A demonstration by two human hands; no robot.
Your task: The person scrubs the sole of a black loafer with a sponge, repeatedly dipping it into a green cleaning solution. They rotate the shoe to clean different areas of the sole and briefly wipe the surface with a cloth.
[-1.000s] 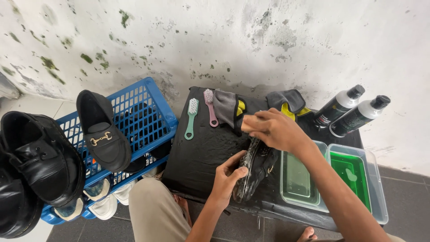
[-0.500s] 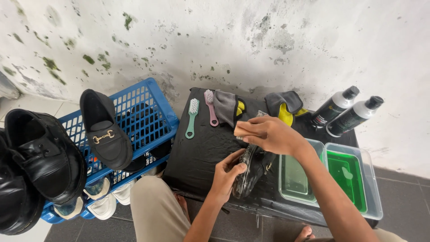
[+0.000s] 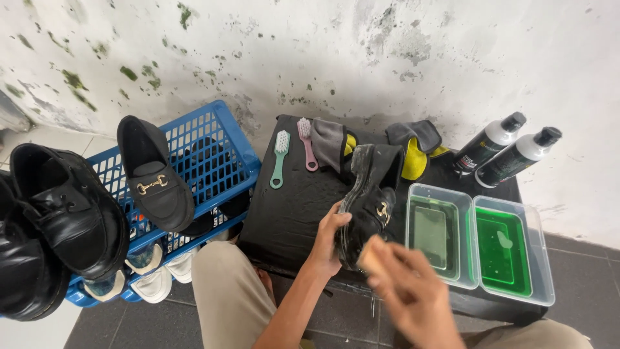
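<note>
My left hand (image 3: 330, 238) grips a black loafer (image 3: 370, 194) with a gold buckle, held on its side over a black mat (image 3: 290, 200). My right hand (image 3: 403, 284), blurred with motion, is low near the shoe's toe and holds a small tan sponge (image 3: 369, 253) against the sole edge.
Two clear tubs of green liquid (image 3: 439, 232) (image 3: 513, 252) sit right of the shoe. Two dark bottles (image 3: 491, 145) stand by the wall. A green brush (image 3: 279, 158), a pink brush (image 3: 307, 142) and grey-yellow cloths (image 3: 413, 148) lie on the mat. A blue basket (image 3: 213, 155) with shoes stands at left.
My right hand has come down from the shoe's far end to its near end with the sponge. The view has shifted slightly.
</note>
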